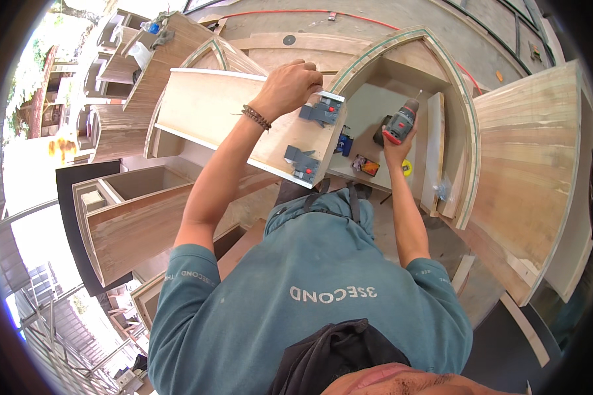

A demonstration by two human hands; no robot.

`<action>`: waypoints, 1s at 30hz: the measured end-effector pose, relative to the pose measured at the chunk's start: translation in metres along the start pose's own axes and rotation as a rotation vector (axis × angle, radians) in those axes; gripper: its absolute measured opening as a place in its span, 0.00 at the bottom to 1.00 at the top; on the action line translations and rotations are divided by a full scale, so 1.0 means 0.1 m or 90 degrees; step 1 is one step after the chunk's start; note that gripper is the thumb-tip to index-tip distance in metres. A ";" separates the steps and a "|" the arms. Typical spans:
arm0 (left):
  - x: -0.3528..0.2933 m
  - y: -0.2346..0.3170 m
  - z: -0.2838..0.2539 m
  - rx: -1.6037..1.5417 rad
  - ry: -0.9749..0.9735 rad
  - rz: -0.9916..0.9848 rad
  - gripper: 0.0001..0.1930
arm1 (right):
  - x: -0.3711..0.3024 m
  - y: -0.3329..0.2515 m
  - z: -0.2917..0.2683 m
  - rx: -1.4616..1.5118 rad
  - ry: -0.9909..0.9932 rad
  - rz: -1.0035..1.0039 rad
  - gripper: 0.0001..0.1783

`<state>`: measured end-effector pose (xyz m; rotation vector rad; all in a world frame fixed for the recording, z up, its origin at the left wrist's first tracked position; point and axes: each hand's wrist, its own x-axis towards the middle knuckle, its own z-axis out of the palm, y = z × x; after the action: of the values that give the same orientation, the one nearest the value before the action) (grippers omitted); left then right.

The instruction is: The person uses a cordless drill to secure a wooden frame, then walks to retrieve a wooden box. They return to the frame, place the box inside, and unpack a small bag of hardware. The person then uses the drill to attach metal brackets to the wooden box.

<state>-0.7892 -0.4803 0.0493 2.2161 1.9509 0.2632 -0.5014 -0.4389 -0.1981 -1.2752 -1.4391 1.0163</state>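
A pale wooden drawer (pixel 214 108) lies in front of me to the left, with two grey plastic drawer clips (pixel 303 164) with red buttons at its near right end. My left hand (pixel 292 85) is closed at the drawer's far right corner, right beside the upper clip (pixel 320 109). Its fingertips are hidden, so what they pinch does not show. My right hand (pixel 398 145) grips a grey and red cordless drill (pixel 402 120), whose bit points up and away. The drill is above an open, pointed-arch wooden cabinet (pixel 469 125).
Inside the cabinet are a blue box (pixel 344 143), a small orange and black pack (pixel 369 167) and a yellow round item (pixel 407 167). A wooden board (pixel 435 145) stands along its right side. Large wooden cabinets (pixel 527 178) flank me. An orange hose (pixel 296 12) crosses the floor beyond.
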 end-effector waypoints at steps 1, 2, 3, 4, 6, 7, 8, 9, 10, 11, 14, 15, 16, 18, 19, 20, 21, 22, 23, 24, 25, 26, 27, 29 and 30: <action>0.01 0.01 -0.01 0.032 -0.009 0.022 0.06 | -0.02 0.01 -0.02 0.000 -0.013 0.025 0.58; 0.02 0.02 0.00 0.061 -0.016 0.043 0.05 | -0.02 0.01 -0.04 -0.016 -0.017 0.021 0.58; 0.03 0.04 0.00 0.091 -0.023 0.064 0.05 | -0.02 0.01 -0.05 -0.031 -0.020 0.016 0.58; 0.03 0.06 0.01 0.136 -0.009 0.102 0.04 | -0.02 0.01 -0.07 -0.046 -0.024 0.012 0.58; 0.01 0.10 0.02 0.227 0.021 0.177 0.03 | -0.01 0.03 -0.11 -0.060 -0.043 0.018 0.58; 0.01 0.13 0.03 0.267 0.015 0.190 0.03 | -0.01 0.04 -0.12 -0.067 -0.052 0.020 0.58; 0.00 0.15 0.01 0.311 0.010 0.199 0.04 | 0.00 0.03 -0.13 -0.076 -0.046 -0.009 0.58; 0.00 0.17 0.00 0.355 0.006 0.208 0.04 | -0.03 0.01 -0.14 -0.084 -0.038 -0.039 0.58; 0.01 0.18 0.00 0.367 0.016 0.218 0.04 | -0.05 0.00 -0.17 -0.092 -0.031 -0.069 0.58; -0.01 0.18 0.00 0.382 0.023 0.222 0.03 | -0.12 -0.04 -0.17 -0.095 -0.038 -0.038 0.58; -0.04 0.21 0.00 0.418 0.028 0.228 0.03 | -0.38 -0.07 -0.29 -0.108 -0.047 0.053 0.57; -0.05 0.22 0.01 0.427 0.029 0.230 0.03 | -0.48 -0.06 -0.32 -0.111 -0.045 0.076 0.57; -0.06 0.22 0.01 0.426 0.035 0.229 0.03 | -0.58 -0.04 -0.36 -0.114 -0.042 0.100 0.56; -0.10 0.20 0.04 0.423 0.049 0.227 0.02 | -0.79 -0.04 -0.44 -0.102 -0.070 0.141 0.56; -0.11 0.20 0.05 0.420 0.053 0.224 0.03 | -0.88 -0.04 -0.48 -0.096 -0.083 0.162 0.56; -0.12 0.20 0.05 0.416 0.057 0.223 0.03 | -0.96 -0.06 -0.52 -0.098 -0.090 0.172 0.55; -0.14 0.20 0.06 0.413 0.061 0.222 0.03 | -1.04 -0.08 -0.55 -0.098 -0.097 0.183 0.55; -0.15 0.19 0.08 0.412 0.072 0.216 0.04 | -1.09 -0.08 -0.57 -0.099 -0.105 0.193 0.55; -0.16 0.19 0.09 0.411 0.083 0.212 0.04 | -1.13 -0.07 -0.60 -0.102 -0.115 0.194 0.53; -0.18 0.20 0.10 0.410 0.094 0.207 0.04 | -1.17 -0.04 -0.62 -0.106 -0.126 0.195 0.52; -0.20 0.20 0.12 0.399 0.096 0.190 0.05 | -1.20 -0.01 -0.63 -0.109 -0.137 0.196 0.51; -0.21 0.20 0.15 0.387 0.099 0.176 0.05 | -1.22 0.03 -0.63 -0.097 -0.154 0.207 0.49; -0.21 0.19 0.17 0.376 0.101 0.161 0.05 | -1.23 0.07 -0.63 -0.084 -0.171 0.217 0.47; -0.22 0.17 0.24 0.327 0.138 0.139 0.05 | -1.23 0.10 -0.63 -0.062 -0.207 0.239 0.43; -0.22 0.15 0.26 0.302 0.155 0.128 0.05 | -1.23 0.08 -0.61 -0.052 -0.227 0.250 0.40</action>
<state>-0.7711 -0.5048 0.0278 2.8058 2.0840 0.1052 -0.4365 -0.5602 -0.2062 -1.5299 -1.5374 1.5222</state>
